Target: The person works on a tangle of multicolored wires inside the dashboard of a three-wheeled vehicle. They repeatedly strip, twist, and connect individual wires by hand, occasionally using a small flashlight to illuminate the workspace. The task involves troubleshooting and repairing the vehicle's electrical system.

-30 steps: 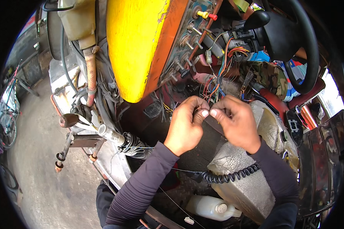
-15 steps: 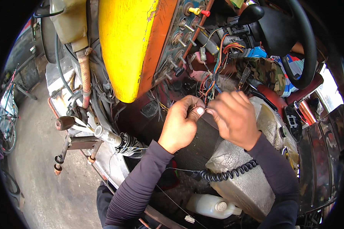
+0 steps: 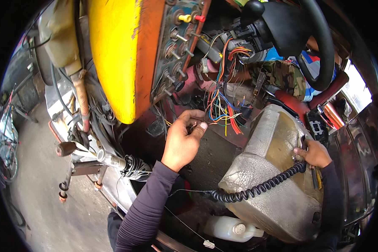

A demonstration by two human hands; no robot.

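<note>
My left hand (image 3: 182, 142) pinches the end of a thin wire (image 3: 211, 123) beside a hanging bundle of multicoloured wires (image 3: 232, 118). My right hand (image 3: 314, 153) is away to the right, its fingers closed on something I cannot make out on the worn, silvery padded engine cover (image 3: 262, 191). A black coiled cord (image 3: 256, 189) runs up to just below that hand, near yellow-and-black tool handles (image 3: 317, 180). Above the wires are a panel of switches (image 3: 174, 52) on a yellow-and-orange body (image 3: 113, 59) and a black steering wheel (image 3: 325, 50).
A person in camouflage clothing (image 3: 269, 75) is behind the wheel. A white jug (image 3: 224, 229) lies at the bottom. Hoses (image 3: 59, 92) and a metal frame with a lever (image 3: 84, 168) are at left, with a bicycle (image 3: 8, 155) beyond on the concrete floor.
My right hand has left my left hand and moved right and down to the engine cover. My left hand has shifted left in view, still pinching. More of the wire bundle now shows.
</note>
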